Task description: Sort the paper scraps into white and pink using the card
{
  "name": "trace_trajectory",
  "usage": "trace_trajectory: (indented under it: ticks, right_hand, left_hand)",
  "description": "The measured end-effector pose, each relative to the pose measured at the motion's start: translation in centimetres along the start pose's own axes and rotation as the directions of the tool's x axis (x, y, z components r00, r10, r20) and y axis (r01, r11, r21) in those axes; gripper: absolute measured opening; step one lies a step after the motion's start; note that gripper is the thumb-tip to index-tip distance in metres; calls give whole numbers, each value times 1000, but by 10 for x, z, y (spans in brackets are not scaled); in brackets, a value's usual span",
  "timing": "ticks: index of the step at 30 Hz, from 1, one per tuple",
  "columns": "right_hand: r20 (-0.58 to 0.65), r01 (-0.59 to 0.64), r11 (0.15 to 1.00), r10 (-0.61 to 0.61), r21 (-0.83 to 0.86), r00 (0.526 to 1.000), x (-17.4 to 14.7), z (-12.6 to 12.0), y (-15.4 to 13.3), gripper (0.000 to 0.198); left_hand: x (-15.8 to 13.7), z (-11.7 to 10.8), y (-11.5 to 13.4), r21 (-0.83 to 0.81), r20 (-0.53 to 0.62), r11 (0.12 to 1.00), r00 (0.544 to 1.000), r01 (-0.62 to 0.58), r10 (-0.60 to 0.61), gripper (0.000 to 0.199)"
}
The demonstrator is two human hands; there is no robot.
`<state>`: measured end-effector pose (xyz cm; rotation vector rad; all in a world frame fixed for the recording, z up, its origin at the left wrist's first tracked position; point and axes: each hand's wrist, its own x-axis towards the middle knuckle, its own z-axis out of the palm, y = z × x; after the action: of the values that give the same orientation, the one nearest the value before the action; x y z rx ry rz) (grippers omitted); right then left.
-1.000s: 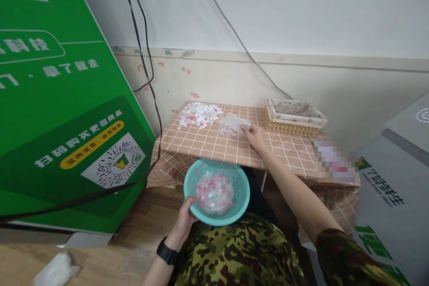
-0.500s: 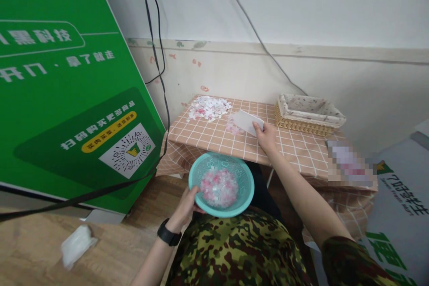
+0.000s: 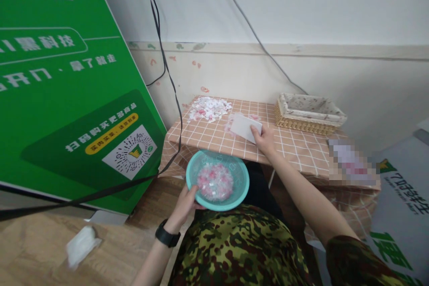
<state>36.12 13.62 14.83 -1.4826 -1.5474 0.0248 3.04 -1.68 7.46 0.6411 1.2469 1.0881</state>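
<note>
My left hand (image 3: pixel 187 199) grips the near-left rim of a turquoise plastic colander (image 3: pixel 244 184), held below the table's front edge. Pink and white small pieces (image 3: pixel 215 182) lie in the bottom of it. Over the table, my right hand (image 3: pixel 263 137) pinches a flat white card (image 3: pixel 244 128) by its right end. Scattered pink pieces (image 3: pixel 231 121) show on the cloth around the card, which partly hides them. Behind and to the left sits a pile of white and pink pieces (image 3: pixel 209 109), flat and paper-like.
The table (image 3: pixel 208 136) wears a brown checked cloth. At its back right stands a lined wicker basket (image 3: pixel 295 123). A blurred-out flat item (image 3: pixel 351 163) lies at the right corner. A green panel (image 3: pixel 83 98) and hanging black cables (image 3: pixel 161 44) are on the left; a plastic bag (image 3: pixel 82 246) is on the floor.
The card in my right hand has moved slightly nearer and left, uncovering pink pieces behind it. My left hand has shifted the colander slightly left and up.
</note>
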Motion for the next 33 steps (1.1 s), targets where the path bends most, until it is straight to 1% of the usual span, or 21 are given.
trace_trajectory:
  ticks: [3, 5, 10, 13, 18, 23, 24, 28, 31, 33]
  right_hand:
    - [132, 21, 1000, -22, 8, 991, 2, 5, 0, 52]
    - [155, 5, 1000, -8, 21, 988, 5, 7, 1, 52]
    - [120, -53, 997, 47, 47, 992, 13, 8, 9, 52]
    - [114, -50, 998, 46, 34, 992, 14, 8, 10, 50]
    - [125, -25, 1000, 24, 9, 992, 8, 6, 5, 50]
    - [30, -49, 999, 49, 6, 998, 3, 1, 0, 53]
    - [37, -51, 999, 50, 16, 998, 3, 0, 0, 53]
    - [134, -66, 994, 53, 91, 990, 5, -2, 0, 54]
    - [74, -107, 987, 99, 119, 992, 4, -10, 5, 54]
    - [30, -119, 991, 117, 61, 993, -2, -20, 11, 54]
  left_hand:
    - [-1, 2, 0, -5, 0, 1000, 1000, 23, -23, 33]
    - [-1, 3, 0, 14, -6, 999, 999, 31, -31, 33]
    - [2, 2, -3, -30, -16, 998, 999, 48, -48, 32]
    - [1, 0, -3, -39, -6, 998, 998, 57, -58, 31]
    - [-3, 3, 2, 23, 47, 998, 997, 56, -57, 27]
    - [-5, 11, 6, -22, 87, 997, 994, 74, -71, 28]
    - [-5, 12, 7, -18, 90, 997, 993, 74, -72, 28]
    - [-5, 12, 9, 30, 97, 998, 994, 48, -50, 28]
    - [-6, 9, 10, 31, 103, 999, 994, 38, -41, 33]
    - [-6, 7, 11, 28, 110, 999, 993, 33, -36, 35]
